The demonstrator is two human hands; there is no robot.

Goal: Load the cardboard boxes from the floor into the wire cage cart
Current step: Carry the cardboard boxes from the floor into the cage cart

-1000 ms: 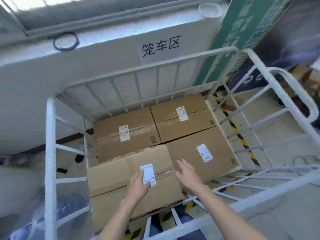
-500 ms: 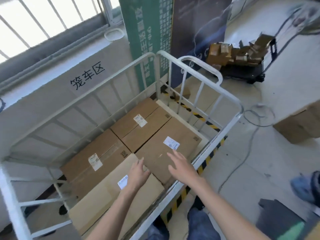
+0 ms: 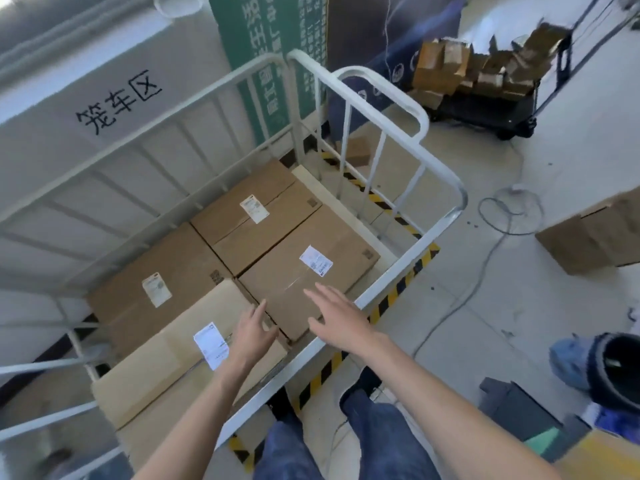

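4 cardboard boxes point(image 3: 166, 268) are shown lying flat inside the wire cage cart point(image 3: 377, 98); a 5th, the floor box point(image 3: 585, 244), is seen at the right. The cart's near rail is crossed by both forearms. The left hand point(image 3: 252, 332), fingers loosely together, is held over the pale box point(image 3: 166, 362); the right hand point(image 3: 337, 320), fingers spread, over the near-right box point(image 3: 277, 282). A cable point(image 3: 485, 258) and a loaded trolley point(image 3: 485, 102) lie beyond. Compared with 1 second earlier, the left hand is displaced right of the label point(image 3: 211, 344).
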